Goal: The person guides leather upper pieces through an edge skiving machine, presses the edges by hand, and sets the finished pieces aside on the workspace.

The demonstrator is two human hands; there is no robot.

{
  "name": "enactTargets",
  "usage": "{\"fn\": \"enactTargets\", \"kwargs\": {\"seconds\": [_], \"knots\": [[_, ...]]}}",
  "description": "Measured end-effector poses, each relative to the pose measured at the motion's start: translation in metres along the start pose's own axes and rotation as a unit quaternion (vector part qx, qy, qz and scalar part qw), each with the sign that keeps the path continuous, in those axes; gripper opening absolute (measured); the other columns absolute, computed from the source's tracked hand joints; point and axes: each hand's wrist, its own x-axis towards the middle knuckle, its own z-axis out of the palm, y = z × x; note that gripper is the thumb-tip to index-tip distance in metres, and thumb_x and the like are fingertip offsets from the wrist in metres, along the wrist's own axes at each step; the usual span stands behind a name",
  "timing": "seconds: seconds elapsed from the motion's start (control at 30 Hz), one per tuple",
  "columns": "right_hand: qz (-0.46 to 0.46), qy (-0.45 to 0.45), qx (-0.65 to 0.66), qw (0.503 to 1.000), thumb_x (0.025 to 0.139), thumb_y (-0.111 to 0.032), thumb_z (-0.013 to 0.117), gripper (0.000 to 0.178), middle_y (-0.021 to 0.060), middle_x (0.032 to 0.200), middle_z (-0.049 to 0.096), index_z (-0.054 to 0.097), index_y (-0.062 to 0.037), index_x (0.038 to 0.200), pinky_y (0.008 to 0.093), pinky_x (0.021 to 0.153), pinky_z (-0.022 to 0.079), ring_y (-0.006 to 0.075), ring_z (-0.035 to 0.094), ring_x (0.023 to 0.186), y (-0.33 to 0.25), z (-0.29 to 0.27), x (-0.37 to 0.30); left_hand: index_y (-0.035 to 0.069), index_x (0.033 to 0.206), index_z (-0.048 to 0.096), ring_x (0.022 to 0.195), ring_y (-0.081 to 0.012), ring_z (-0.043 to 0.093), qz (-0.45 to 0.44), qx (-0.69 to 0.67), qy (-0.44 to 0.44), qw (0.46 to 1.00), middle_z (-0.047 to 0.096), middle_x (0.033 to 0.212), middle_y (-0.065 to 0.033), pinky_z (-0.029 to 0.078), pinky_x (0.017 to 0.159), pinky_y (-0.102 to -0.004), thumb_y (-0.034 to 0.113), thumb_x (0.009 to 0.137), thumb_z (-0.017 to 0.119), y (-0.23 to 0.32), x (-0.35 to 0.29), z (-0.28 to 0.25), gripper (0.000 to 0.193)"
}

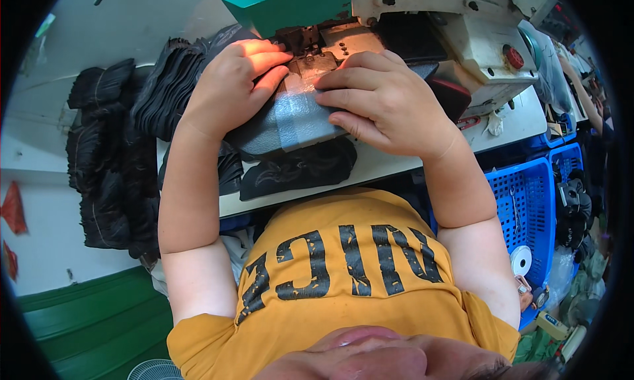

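A sewing machine with a green head (287,8) stands in front of me, its lamp throwing orange light on the needle area (310,49). My left hand (228,86) rests left of that area, fingers stretched toward it and thumb apart below. On the other side, my right hand (393,106) lies with spread, slightly bent fingers over the grey padded machine bed (271,132), which has shiny tape across it. Any small workpiece under the fingertips cannot be made out. Below the bed lies a flat black fabric piece (300,170) on the white table (264,198).
Bundles of black fabric pieces (99,155) hang at the left, beside another stack (168,82). At the right are the machine's housing with a red knob (513,57) and a blue basket (528,201) holding a wrench (514,211) and a white spool (521,260).
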Motion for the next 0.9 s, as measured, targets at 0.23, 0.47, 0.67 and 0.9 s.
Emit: {"fn": "enactTargets", "kwargs": {"seconds": [0.23, 0.47, 0.67, 0.9], "knots": [[0.011, 0.011, 0.019, 1.000, 0.089, -0.026, 0.078, 0.021, -0.0012, 0.109, 0.076, 0.081, -0.0119, 0.104, 0.0392, 0.093, 0.052, 0.0228, 0.067, 0.105, 0.003, 0.001, -0.002, 0.006, 0.119, 0.079, 0.116, -0.0350, 0.069, -0.125, -0.039, -0.017, 0.991, 0.076, 0.120, -0.0125, 0.055, 0.100, -0.0441, 0.025, 0.097, 0.071, -0.003, 0.012, 0.005, 0.030], [0.002, 0.010, -0.004, 1.000, 0.088, -0.025, 0.080, 0.022, 0.0010, 0.116, 0.078, 0.080, -0.0131, 0.107, 0.0410, 0.090, 0.053, 0.0272, 0.069, 0.105, 0.006, 0.004, -0.014, 0.008, 0.128, 0.076, 0.126, -0.0343, 0.065, -0.127, -0.038, -0.006, 0.991, 0.072, 0.130, -0.0150, 0.051, 0.108, -0.0424, 0.023, 0.099, 0.072, 0.003, -0.021, -0.004, 0.033], [0.037, 0.129, -0.103, 0.986, 0.090, -0.027, 0.077, 0.020, -0.0032, 0.115, 0.076, 0.079, -0.0183, 0.107, 0.0417, 0.101, 0.045, 0.0225, 0.067, 0.109, -0.001, 0.026, -0.035, 0.010, 0.120, 0.078, 0.132, -0.0330, 0.065, -0.044, -0.079, 0.018, 0.996, 0.074, 0.127, -0.0096, 0.040, 0.119, -0.0574, 0.014, 0.082, 0.084, 0.050, -0.076, -0.016, 0.039], [-0.017, 0.225, -0.074, 0.971, 0.081, -0.015, 0.075, 0.042, 0.0090, 0.139, 0.064, 0.074, -0.0189, 0.123, 0.0506, 0.120, 0.038, 0.0316, 0.057, 0.130, -0.030, 0.090, -0.095, -0.002, 0.112, 0.075, 0.102, -0.0191, 0.074, -0.176, -0.272, 0.349, 0.880, 0.076, 0.106, -0.0118, 0.058, 0.088, -0.0300, -0.010, 0.095, 0.070, 0.062, -0.119, 0.014, 0.019]]}}
